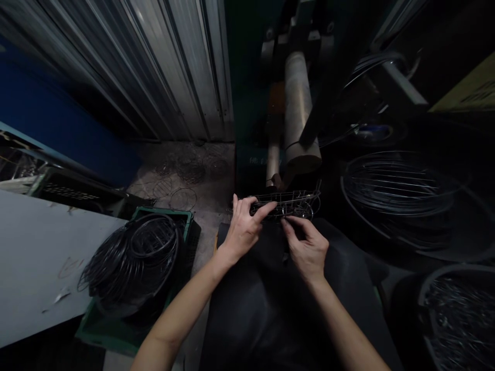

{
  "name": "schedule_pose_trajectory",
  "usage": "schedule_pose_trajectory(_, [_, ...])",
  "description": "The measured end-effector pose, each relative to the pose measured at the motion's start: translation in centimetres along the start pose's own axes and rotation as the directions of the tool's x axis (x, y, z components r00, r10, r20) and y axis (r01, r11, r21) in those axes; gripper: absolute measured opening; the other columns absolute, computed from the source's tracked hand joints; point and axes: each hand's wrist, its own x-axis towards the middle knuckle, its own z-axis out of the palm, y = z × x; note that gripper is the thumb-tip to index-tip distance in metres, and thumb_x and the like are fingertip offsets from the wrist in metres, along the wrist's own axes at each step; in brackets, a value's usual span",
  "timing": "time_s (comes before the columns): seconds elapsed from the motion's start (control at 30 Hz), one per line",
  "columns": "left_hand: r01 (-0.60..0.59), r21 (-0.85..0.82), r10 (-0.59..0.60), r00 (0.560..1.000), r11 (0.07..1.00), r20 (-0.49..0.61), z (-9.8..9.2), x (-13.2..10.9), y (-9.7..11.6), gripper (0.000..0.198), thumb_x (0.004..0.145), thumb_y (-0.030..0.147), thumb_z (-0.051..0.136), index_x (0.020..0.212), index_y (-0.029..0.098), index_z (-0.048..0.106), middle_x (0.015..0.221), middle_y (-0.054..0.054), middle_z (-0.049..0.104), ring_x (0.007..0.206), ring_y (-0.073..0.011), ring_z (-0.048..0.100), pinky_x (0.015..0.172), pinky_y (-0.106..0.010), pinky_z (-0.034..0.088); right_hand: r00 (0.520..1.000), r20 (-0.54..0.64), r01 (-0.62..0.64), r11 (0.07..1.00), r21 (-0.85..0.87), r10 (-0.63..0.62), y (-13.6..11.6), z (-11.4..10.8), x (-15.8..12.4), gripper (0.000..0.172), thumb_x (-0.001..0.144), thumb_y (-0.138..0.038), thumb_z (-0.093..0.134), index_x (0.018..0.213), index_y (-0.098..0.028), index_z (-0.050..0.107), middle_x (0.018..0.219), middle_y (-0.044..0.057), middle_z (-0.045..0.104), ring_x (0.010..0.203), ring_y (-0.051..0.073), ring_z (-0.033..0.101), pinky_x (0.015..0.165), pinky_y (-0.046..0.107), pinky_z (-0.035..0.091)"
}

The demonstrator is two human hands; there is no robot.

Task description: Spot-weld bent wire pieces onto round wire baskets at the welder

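Note:
A small wire frame (288, 203), a flat basket-like piece of thin metal wires, is held level in front of me above my dark lap. My left hand (243, 226) grips its left end, thumb and fingers pinched over the rim. At the frame's lower middle edge my right hand (305, 245) pinches a wire with thumb and forefinger. Just behind the frame stands a machine with a pale metal cylinder (299, 111).
A green crate (116, 330) at the lower left holds black wire rings (133, 257). Loose rings lie on the concrete floor (183, 178). Stacked wire guards (398, 190) sit at the right, a bin of small wire pieces (458, 314) at the lower right. A grey board (34, 257) is on the left.

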Motion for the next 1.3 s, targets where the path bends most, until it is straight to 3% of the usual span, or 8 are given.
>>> schedule_pose_trajectory(0.27, [-0.030,0.031,0.031,0.999,0.999,-0.038,1.0,0.4,-1.4,0.065,0.077,0.002,0.049,0.131,0.036,0.041,0.117,-0.004,0.038,0.113,-0.0203,0.044,0.109,-0.065,0.023,0.998,0.027,0.048,0.999,0.008,-0.048,0.8,0.5,0.6,0.016,0.086,-0.034,0.061,0.091,-0.020,0.068,0.083,0.003,0.067,0.074,0.017,0.062,0.073,0.030,0.051])
schedule_pose_trajectory(0.47, [-0.102,0.071,0.112,0.982,0.992,-0.153,2.0,0.8,-2.1,0.055,0.081,0.005,0.048,0.128,0.033,0.045,0.115,-0.004,0.038,0.111,-0.0187,0.045,0.110,-0.064,0.024,0.997,0.037,0.068,0.997,0.045,-0.070,1.3,0.6,1.0,0.016,0.086,-0.033,0.061,0.091,-0.020,0.068,0.084,0.004,0.067,0.075,0.017,0.062,0.074,0.030,0.051])
schedule_pose_trajectory(0.87, [-0.092,0.093,0.108,0.975,0.991,-0.195,3.2,1.4,-3.1,0.049,0.084,0.008,0.047,0.123,0.037,0.053,0.113,-0.003,0.041,0.107,-0.0167,0.045,0.110,-0.064,0.024,0.992,0.025,0.120,0.993,0.005,-0.120,2.4,1.1,1.7,0.017,0.087,-0.035,0.059,0.091,-0.020,0.067,0.083,0.004,0.067,0.076,0.018,0.063,0.074,0.032,0.052])
schedule_pose_trajectory(1.3, [-0.182,0.132,0.215,0.930,0.974,-0.299,3.7,2.2,-3.6,0.041,0.086,0.010,0.048,0.120,0.032,0.055,0.113,-0.004,0.037,0.108,-0.0163,0.045,0.111,-0.062,0.023,0.980,0.008,0.200,0.980,0.010,-0.200,3.2,1.6,2.4,0.012,0.088,-0.027,0.059,0.093,-0.019,0.066,0.084,0.004,0.066,0.074,0.016,0.062,0.071,0.029,0.050])
